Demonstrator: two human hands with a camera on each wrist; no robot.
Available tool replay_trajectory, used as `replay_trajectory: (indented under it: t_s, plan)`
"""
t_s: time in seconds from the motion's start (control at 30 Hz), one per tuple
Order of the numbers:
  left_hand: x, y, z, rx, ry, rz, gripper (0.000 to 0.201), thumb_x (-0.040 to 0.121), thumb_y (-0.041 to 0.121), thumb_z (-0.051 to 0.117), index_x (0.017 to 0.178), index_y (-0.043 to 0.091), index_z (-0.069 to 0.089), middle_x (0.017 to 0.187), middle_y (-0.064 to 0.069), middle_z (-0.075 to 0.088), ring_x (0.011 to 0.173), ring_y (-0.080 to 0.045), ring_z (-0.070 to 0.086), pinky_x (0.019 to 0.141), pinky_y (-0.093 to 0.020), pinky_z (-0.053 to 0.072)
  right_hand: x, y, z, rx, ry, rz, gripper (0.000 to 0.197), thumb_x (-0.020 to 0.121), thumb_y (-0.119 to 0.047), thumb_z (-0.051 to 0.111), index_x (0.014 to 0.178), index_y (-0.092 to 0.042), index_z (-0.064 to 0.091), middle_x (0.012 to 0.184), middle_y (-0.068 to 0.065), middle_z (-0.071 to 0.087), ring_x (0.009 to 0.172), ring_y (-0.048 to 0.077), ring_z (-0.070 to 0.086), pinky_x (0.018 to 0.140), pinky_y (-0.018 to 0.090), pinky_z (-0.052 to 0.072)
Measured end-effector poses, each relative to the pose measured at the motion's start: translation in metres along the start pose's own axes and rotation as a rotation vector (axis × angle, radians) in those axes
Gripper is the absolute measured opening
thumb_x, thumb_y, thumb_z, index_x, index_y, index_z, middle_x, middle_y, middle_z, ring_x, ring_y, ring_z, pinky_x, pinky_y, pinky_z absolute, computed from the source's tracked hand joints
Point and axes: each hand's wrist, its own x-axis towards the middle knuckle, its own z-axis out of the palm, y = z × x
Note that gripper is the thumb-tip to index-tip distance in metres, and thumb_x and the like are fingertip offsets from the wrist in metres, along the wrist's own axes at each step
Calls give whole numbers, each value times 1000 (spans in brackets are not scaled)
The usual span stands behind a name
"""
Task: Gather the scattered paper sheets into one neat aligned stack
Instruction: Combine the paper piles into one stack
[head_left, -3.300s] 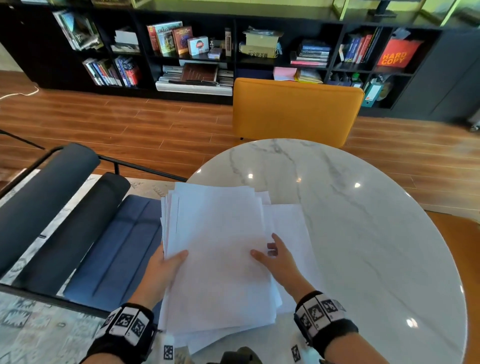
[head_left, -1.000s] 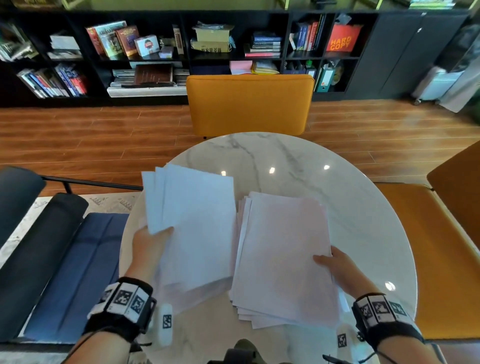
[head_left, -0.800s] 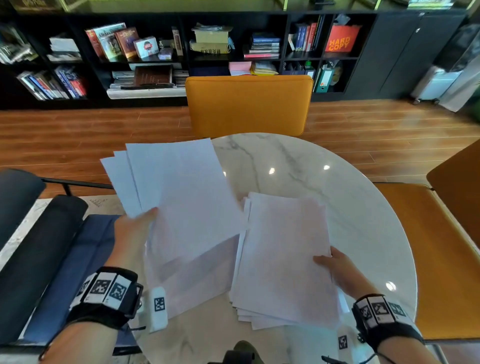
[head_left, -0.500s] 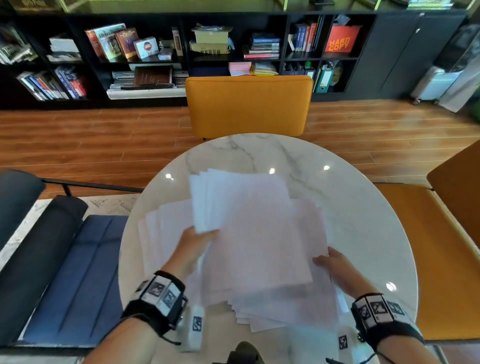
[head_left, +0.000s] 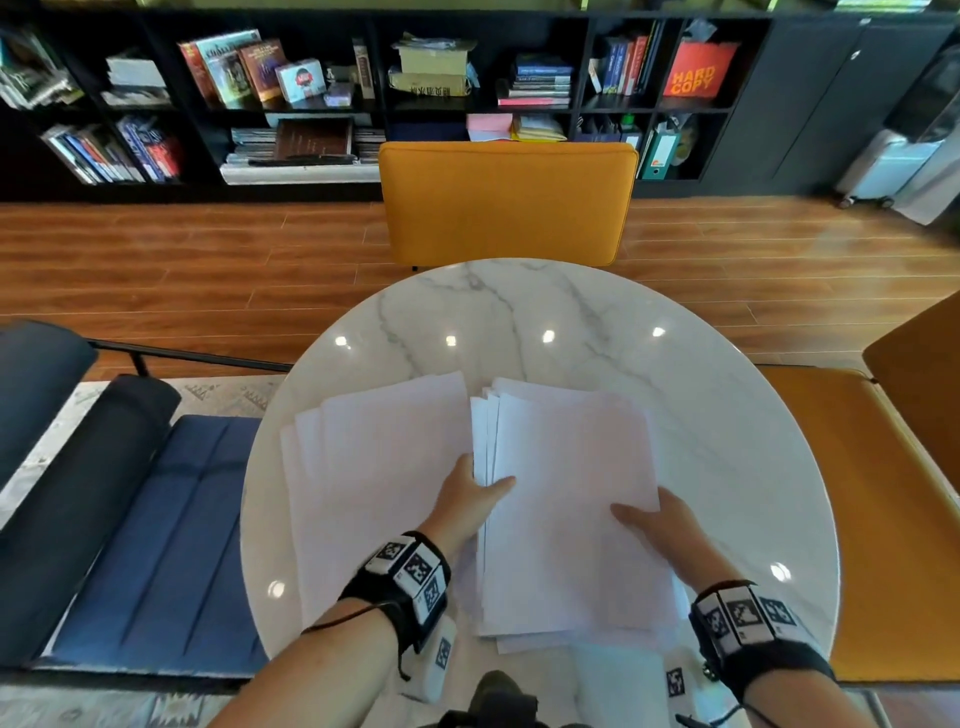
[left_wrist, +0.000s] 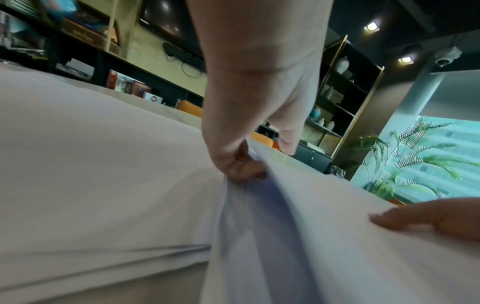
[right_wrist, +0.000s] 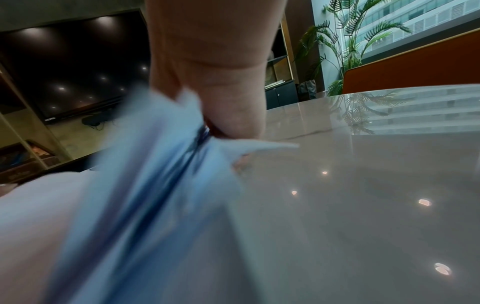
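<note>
Two piles of white sheets lie on the round marble table (head_left: 524, 317). The right stack (head_left: 571, 519) is thick, with its edges fanned unevenly. My left hand (head_left: 480, 493) grips its left edge, thumb on top and fingers curled underneath (left_wrist: 241, 164). My right hand (head_left: 644, 519) grips the right edge of the same stack, thumb on top; in the right wrist view the right hand (right_wrist: 228, 119) pinches the blurred sheets (right_wrist: 145, 195). The left pile (head_left: 379, 483) lies loose and flat on the table beside my left hand, left pile (left_wrist: 91, 164).
An orange chair (head_left: 506, 202) stands at the table's far side and another orange seat (head_left: 857, 493) at the right. A dark blue bench (head_left: 156, 519) runs along the left. Black bookshelves (head_left: 311, 104) line the far wall. Bare marble shows beyond the papers.
My left hand lifted a bunch of sheets off the left pile, carried it right and laid it on the right stack, then took the stack's left edge. My right hand stayed at the right edge.
</note>
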Motion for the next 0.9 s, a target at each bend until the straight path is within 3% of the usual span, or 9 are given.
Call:
replay_trajectory:
  t_s: [0.07, 0.13, 0.2, 0.27, 0.37, 0.43, 0.53, 0.63, 0.9]
  plan:
    - [-1, -8, -18, 19, 234, -7, 44, 84, 25, 65, 123, 13, 49, 108, 0, 56, 102, -19, 56, 81, -26, 41, 1, 3, 2, -5, 11, -10, 38, 77, -11, 74, 111, -3, 60, 105, 18, 68, 79, 25, 64, 64, 32, 50]
    - [-2, -21, -47, 104, 494, -50, 46, 81, 22, 67, 124, 10, 53, 123, -13, 53, 115, -30, 52, 92, -35, 42, 2, 4, 1, 31, -1, -14, 35, 77, -8, 73, 111, -3, 61, 101, 17, 69, 74, 21, 64, 59, 28, 48]
    - [-7, -37, -78, 228, 695, -205, 55, 77, 23, 71, 127, 8, 51, 132, -21, 46, 121, -38, 45, 97, -46, 40, 2, 3, 0, 46, -5, -20, 35, 77, -7, 73, 110, -3, 62, 94, 14, 69, 75, 22, 65, 59, 29, 50]
    - [-15, -50, -102, 222, 774, -390, 71, 72, 28, 74, 132, 6, 43, 135, -25, 41, 122, -44, 41, 97, -53, 39, 6, 5, 1, 50, -11, -15, 35, 77, -7, 73, 109, -2, 63, 95, 15, 70, 80, 27, 67, 62, 31, 51]
    - [-23, -57, -115, 146, 734, -531, 87, 71, 34, 75, 137, 1, 29, 138, -25, 36, 125, -42, 37, 100, -52, 34, 7, 5, 1, 54, -16, -18, 33, 76, -11, 75, 107, -4, 65, 97, 17, 71, 84, 30, 68, 67, 34, 53]
    - [-21, -56, -118, 77, 692, -545, 85, 70, 34, 77, 133, -1, 33, 134, -24, 44, 122, -42, 44, 96, -47, 37, 5, 4, 0, 69, -25, -24, 30, 77, -12, 74, 104, -5, 65, 92, 12, 71, 81, 29, 68, 65, 34, 53]
    - [-12, -55, -121, -101, 632, -417, 56, 74, 14, 76, 119, -8, 52, 111, -21, 61, 101, -35, 58, 80, -34, 41, 4, 2, -1, 84, -45, -31, 27, 79, -14, 72, 103, -7, 64, 91, 11, 71, 82, 29, 68, 65, 34, 53]
    - [-9, -57, -123, -154, 562, -317, 33, 77, 2, 70, 107, -9, 62, 92, -15, 63, 83, -29, 58, 72, -31, 43, 4, 2, -2, 87, -56, -25, 27, 78, -7, 72, 103, -6, 63, 90, 12, 70, 82, 30, 68, 65, 34, 53]
    - [-18, -44, -136, -216, 538, -223, 13, 83, 0, 57, 94, 7, 59, 80, -6, 59, 80, -26, 56, 62, -27, 42, 0, -1, -2, 101, -68, -17, 23, 78, -2, 70, 99, -9, 62, 84, 5, 68, 75, 24, 65, 60, 30, 49]
